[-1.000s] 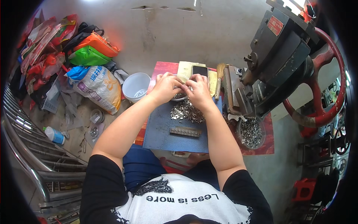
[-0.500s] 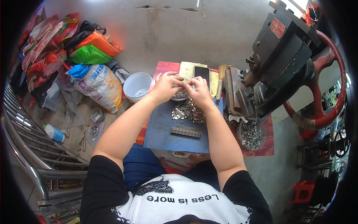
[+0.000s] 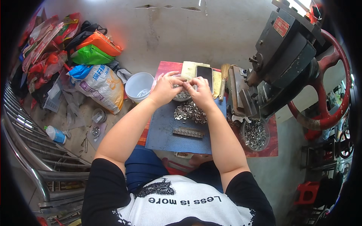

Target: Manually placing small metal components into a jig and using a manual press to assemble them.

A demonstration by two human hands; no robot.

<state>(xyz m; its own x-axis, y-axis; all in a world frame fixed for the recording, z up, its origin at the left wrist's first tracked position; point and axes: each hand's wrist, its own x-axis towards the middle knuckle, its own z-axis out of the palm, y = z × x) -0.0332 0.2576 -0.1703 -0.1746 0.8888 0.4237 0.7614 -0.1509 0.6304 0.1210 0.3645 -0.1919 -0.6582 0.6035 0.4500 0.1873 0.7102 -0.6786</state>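
My left hand (image 3: 164, 90) and my right hand (image 3: 200, 92) meet above a clear round tub (image 3: 183, 100) of small metal parts. Fingers of both are bent into pinches, their tips nearly together; whatever lies between them is too small to make out. Just nearer to me, a loose pile of small silvery metal pieces (image 3: 190, 112) spreads over the blue ribbed mat (image 3: 160, 132). A dark metal bar with a row of notches (image 3: 188, 133) lies across the mat, between my forearms.
A phone (image 3: 204, 75) and a brush (image 3: 224, 77) lie at the back. To the right stands a hand press (image 3: 283, 64) with a red wheel (image 3: 320, 79), beside a tub of metal parts (image 3: 255, 137). Leftward are a white bucket (image 3: 139, 86), a sack (image 3: 98, 88) and metal railings (image 3: 26, 158).
Both hands stay over the tub; only their fingers shift slightly. The pile and the notched bar look the same.
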